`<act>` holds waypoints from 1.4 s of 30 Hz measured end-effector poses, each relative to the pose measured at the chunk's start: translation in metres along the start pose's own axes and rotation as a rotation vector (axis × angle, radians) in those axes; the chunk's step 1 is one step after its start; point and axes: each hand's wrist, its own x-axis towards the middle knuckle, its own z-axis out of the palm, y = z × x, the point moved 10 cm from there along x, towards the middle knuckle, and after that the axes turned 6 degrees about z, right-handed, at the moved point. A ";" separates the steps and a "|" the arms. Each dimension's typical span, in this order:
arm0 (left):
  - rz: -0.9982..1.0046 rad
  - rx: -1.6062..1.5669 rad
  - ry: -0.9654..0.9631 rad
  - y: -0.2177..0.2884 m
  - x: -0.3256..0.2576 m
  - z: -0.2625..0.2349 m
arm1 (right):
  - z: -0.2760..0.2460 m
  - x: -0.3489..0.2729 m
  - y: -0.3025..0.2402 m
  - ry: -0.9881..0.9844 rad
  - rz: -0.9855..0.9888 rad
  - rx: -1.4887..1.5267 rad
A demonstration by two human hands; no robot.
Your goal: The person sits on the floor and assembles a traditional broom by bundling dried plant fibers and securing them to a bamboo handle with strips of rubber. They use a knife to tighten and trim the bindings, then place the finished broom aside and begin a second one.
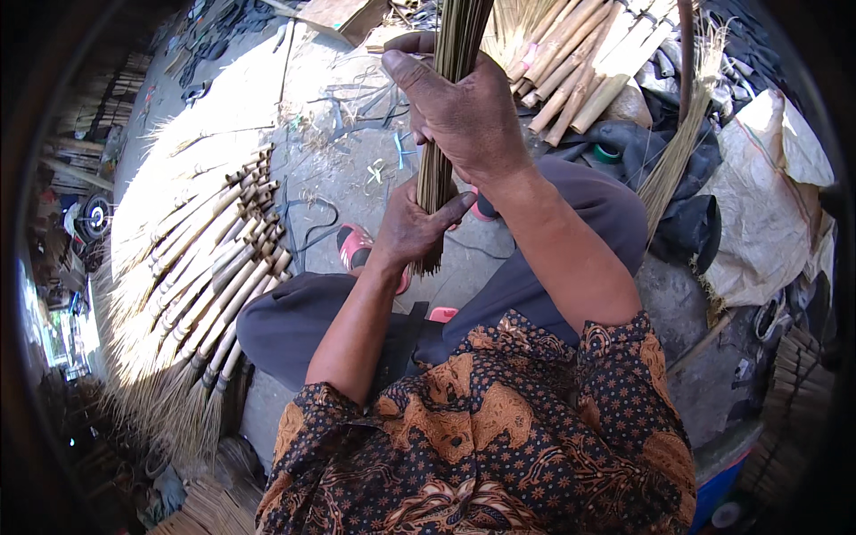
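Observation:
Upright in front of me stands a bundle of thin brown broom bristles [435, 174], its lower ends fanned out and its top running out of view. My left hand [415, 223] is wrapped round it low down, the thumb lying across its front. Higher up, my right hand [473, 111] grips the same bundle, with the thumb and fingers closed round it; some of those fingers are hidden behind the bristles. Over to the left lies a big pile of finished brooms [223, 267] with pale bamboo handles and bristles spread toward the left.
Bamboo poles [571, 71] are stacked at the far right. Beside them lie loose bristles [678, 152], dark rubber scraps [664, 147], a green roll [606, 153] and a white sack [767, 196]. Strips [316, 223] litter the concrete floor. A wooden board [343, 16] sits at the back.

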 end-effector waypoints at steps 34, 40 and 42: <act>0.023 -0.570 0.877 -0.116 -0.039 -0.175 | 0.034 -0.079 0.254 -0.513 0.164 -0.987; 0.120 -0.599 0.854 -0.028 -0.037 -0.194 | 0.059 -0.089 0.264 -0.560 0.484 -0.763; 0.151 -0.676 0.757 -0.025 -0.033 -0.163 | 0.079 -0.087 0.245 -0.626 0.438 -0.563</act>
